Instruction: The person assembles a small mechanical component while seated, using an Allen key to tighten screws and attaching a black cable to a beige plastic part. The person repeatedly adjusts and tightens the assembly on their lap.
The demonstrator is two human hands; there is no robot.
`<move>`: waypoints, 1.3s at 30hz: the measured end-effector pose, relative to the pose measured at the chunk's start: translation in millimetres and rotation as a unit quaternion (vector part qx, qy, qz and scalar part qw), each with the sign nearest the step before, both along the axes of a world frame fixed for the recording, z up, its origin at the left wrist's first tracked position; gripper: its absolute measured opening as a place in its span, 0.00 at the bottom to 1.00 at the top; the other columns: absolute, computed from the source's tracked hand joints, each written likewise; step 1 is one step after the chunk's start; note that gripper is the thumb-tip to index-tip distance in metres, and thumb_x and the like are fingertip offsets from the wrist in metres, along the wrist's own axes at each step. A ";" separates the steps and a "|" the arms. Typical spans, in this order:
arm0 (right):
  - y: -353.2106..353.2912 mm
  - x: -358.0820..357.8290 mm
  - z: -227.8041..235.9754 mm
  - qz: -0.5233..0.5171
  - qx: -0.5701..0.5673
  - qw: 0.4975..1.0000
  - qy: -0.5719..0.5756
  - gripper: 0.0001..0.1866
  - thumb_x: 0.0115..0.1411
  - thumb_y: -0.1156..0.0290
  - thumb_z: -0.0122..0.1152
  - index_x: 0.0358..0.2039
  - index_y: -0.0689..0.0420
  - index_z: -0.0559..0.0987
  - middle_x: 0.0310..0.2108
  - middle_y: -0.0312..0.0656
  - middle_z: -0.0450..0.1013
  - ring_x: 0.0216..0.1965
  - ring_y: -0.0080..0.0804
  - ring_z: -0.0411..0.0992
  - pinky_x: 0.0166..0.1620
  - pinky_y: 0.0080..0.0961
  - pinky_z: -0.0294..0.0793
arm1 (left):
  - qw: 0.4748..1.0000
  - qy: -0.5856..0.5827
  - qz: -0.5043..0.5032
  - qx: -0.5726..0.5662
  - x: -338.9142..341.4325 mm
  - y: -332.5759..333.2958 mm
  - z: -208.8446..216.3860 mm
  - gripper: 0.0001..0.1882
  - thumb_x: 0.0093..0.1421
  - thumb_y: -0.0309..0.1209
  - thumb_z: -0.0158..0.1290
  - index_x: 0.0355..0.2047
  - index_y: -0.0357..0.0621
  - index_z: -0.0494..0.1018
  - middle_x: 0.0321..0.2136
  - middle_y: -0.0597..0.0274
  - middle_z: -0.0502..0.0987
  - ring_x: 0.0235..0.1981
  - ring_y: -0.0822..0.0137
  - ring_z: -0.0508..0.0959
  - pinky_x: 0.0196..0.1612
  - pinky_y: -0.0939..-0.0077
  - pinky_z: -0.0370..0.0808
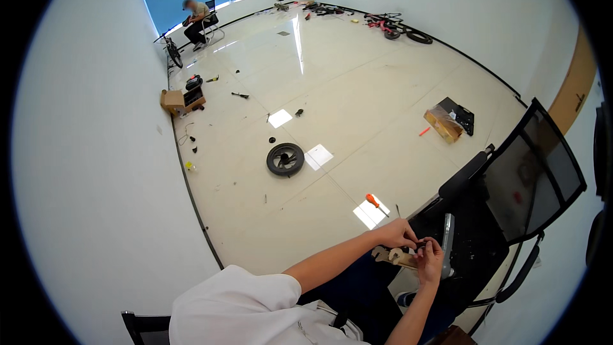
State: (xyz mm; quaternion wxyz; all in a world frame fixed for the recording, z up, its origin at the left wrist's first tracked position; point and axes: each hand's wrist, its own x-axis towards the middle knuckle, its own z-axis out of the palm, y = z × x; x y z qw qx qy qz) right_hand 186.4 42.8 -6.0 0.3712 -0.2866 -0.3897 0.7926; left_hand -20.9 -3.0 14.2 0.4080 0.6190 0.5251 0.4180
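Observation:
My left hand point(397, 233) and my right hand point(431, 260) meet over the near edge of a black chair seat point(476, 243). Both have their fingers closed in a pinch around something small and dark, too small to name. Just under them are two open-ended wrenches: a darker wrench point(381, 254) and a paler wrench point(402, 259). Whether my right hand also touches the paler one is hidden. A silver-grey metal part point(449, 236), long and tube-like, lies on the seat right of my hands, among small loose bits.
An orange-handled screwdriver point(373, 201) lies on the floor ahead, with a black spoked wheel point(285, 160) beyond it. Cardboard boxes, an open tool case point(458, 115) and bike parts point(389, 25) lie around. Another person point(198, 19) sits at the far left beside a small bike point(172, 52).

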 end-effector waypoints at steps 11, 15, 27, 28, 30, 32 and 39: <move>-9.6 -45.8 13.8 -0.224 0.036 0.956 -0.187 0.12 0.64 0.74 0.66 0.47 0.65 0.81 0.32 0.41 0.81 0.27 0.20 0.76 0.31 0.16 0.80 | 0.996 -0.056 0.070 -0.020 3.7 -2.7 -2.3 0.10 0.51 0.30 0.66 0.33 0.37 0.85 0.24 0.54 0.84 0.24 0.69 0.82 0.31 0.74 0.78; -18.8 -56.5 10.5 -0.257 0.156 0.925 -0.230 0.13 0.66 0.75 0.62 0.49 0.67 0.81 0.31 0.40 0.81 0.26 0.17 0.74 0.27 0.15 0.75 | 0.994 -0.085 0.058 -0.025 4.1 -0.2 -4.4 0.11 0.51 0.32 0.67 0.32 0.38 0.85 0.23 0.55 0.84 0.24 0.69 0.82 0.31 0.74 0.78; -11.2 -23.2 51.9 0.029 0.249 0.939 -0.235 0.07 0.66 0.80 0.56 0.40 0.66 0.82 0.34 0.37 0.78 0.33 0.22 0.76 0.39 0.18 0.74 | 0.999 0.012 -0.030 -0.033 -10.6 -0.9 -1.2 0.11 0.52 0.33 0.65 0.34 0.42 0.85 0.24 0.51 0.83 0.24 0.62 0.81 0.33 0.68 0.76; -12.6 -19.2 55.0 0.038 0.238 0.940 -0.242 0.04 0.65 0.79 0.58 0.36 0.65 0.81 0.35 0.37 0.77 0.35 0.23 0.76 0.41 0.20 0.74 | 0.999 0.030 -0.030 -0.030 -7.9 -2.7 -3.4 0.11 0.51 0.33 0.65 0.34 0.42 0.85 0.25 0.51 0.83 0.25 0.60 0.81 0.33 0.67 0.76; -13.5 -16.4 49.1 0.022 0.256 0.931 -0.261 0.04 0.65 0.78 0.60 0.36 0.65 0.80 0.34 0.37 0.76 0.36 0.24 0.77 0.42 0.21 0.75 | 0.997 0.051 -0.035 -0.035 -6.8 -2.0 1.5 0.11 0.51 0.32 0.65 0.34 0.41 0.85 0.25 0.50 0.83 0.25 0.58 0.81 0.33 0.66 0.77; -19.8 -16.1 50.3 -0.006 0.286 0.912 -0.294 0.04 0.64 0.77 0.61 0.36 0.64 0.80 0.34 0.37 0.76 0.37 0.24 0.77 0.42 0.21 0.75 | 0.996 0.077 -0.033 -0.035 -3.8 1.7 7.9 0.11 0.49 0.32 0.66 0.33 0.42 0.85 0.25 0.49 0.83 0.26 0.55 0.82 0.34 0.64 0.77; -49.6 -30.2 47.2 -0.132 0.264 0.879 -0.375 0.19 0.67 0.75 0.56 0.58 0.65 0.76 0.44 0.48 0.81 0.44 0.31 0.80 0.48 0.25 0.77 | 0.995 0.082 -0.042 -0.028 3.8 11.4 -5.1 0.08 0.51 0.30 0.63 0.32 0.42 0.85 0.21 0.52 0.82 0.22 0.64 0.83 0.30 0.68 0.78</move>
